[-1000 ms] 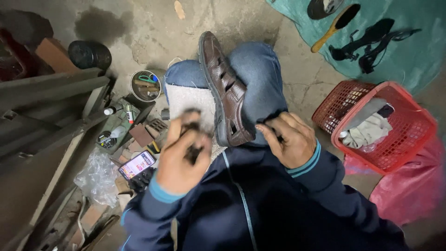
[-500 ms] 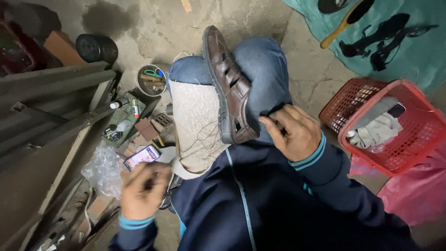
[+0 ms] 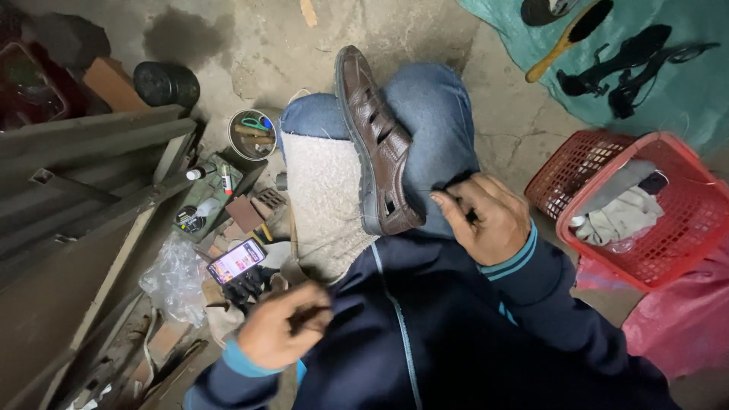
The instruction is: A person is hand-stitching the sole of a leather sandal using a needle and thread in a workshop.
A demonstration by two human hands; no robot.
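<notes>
A brown leather sandal lies sole-side left across my knees, which are in blue jeans. Beside it a white fleecy cloth covers my left knee. My right hand rests on my right thigh just right of the sandal's heel, fingers pinched on a small dark item that I cannot identify. My left hand is low at my left side, away from the sandal, closed on a small dark tool. It hovers over the clutter on the floor.
A lit phone, a clear plastic bag and scraps lie at my left, beside grey planks. A round tin with scissors and a black can stand farther off. At right are a red basket and a teal tarp.
My left hand left the sandal and dropped down to my left side with its dark tool. My right hand stayed by the sandal's heel. The view shifted slightly.
</notes>
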